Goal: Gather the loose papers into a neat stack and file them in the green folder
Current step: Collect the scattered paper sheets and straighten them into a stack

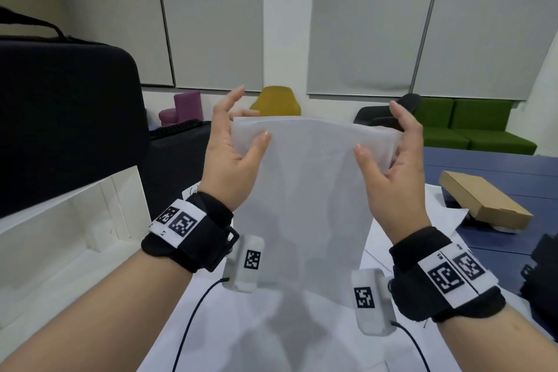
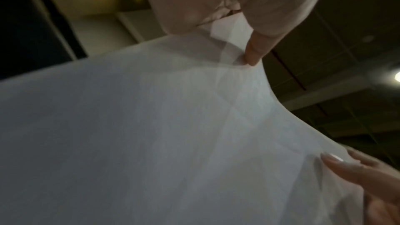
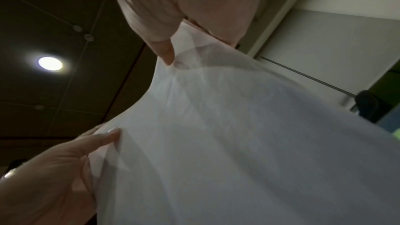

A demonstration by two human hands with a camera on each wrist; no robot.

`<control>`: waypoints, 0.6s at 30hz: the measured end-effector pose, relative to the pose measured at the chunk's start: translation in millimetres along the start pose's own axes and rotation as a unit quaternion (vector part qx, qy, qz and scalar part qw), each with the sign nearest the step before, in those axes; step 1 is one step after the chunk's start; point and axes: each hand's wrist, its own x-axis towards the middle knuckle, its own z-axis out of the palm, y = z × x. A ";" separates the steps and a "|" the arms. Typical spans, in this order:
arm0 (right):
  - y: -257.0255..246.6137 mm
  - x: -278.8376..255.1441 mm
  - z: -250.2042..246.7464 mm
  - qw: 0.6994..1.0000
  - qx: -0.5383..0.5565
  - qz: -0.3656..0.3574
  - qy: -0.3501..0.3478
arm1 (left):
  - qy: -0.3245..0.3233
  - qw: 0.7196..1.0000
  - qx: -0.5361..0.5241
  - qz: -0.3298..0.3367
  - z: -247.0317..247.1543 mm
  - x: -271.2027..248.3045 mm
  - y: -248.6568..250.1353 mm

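Observation:
I hold a sheaf of white papers point(image 1: 308, 190) upright in front of me over the table. My left hand point(image 1: 244, 154) pinches its top left corner, thumb on the near face and fingers behind. My right hand point(image 1: 386, 169) pinches the top right corner the same way. The top edge bows between the two hands. In the left wrist view the papers point(image 2: 151, 126) fill the frame under my left thumb point(image 2: 257, 47). The right wrist view shows the papers point(image 3: 238, 143) held by my right thumb point(image 3: 164, 52). More loose sheets point(image 1: 271, 332) lie flat on the table below. No green folder is in view.
A large black case point(image 1: 60, 115) stands at the left, with an open white box point(image 1: 60, 220) in front of it. A flat cardboard box point(image 1: 483, 202) lies on the blue table point(image 1: 483, 172) at the right, and a black object point(image 1: 540, 275) sits at the right edge.

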 end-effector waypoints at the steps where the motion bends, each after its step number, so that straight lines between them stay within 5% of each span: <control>1: -0.7 0.7 -0.4 1.000 -0.014 -0.015 -0.009 | -0.005 0.999 0.025 0.025 -0.6 1.3 2.6; 12: 4.4 4.6 -5.6 0.998 -0.060 0.000 -0.031 | 0.008 0.999 0.049 0.017 -5.7 7.8 2.8; 15: 8.5 2.9 -8.2 0.993 0.049 0.102 -0.042 | -0.003 0.996 -0.046 -0.071 -9.9 5.4 -3.2; 18: 21.9 -4.6 -15.2 0.959 0.109 0.230 -0.123 | -0.105 0.957 -0.155 -0.221 -20.7 -7.5 -19.5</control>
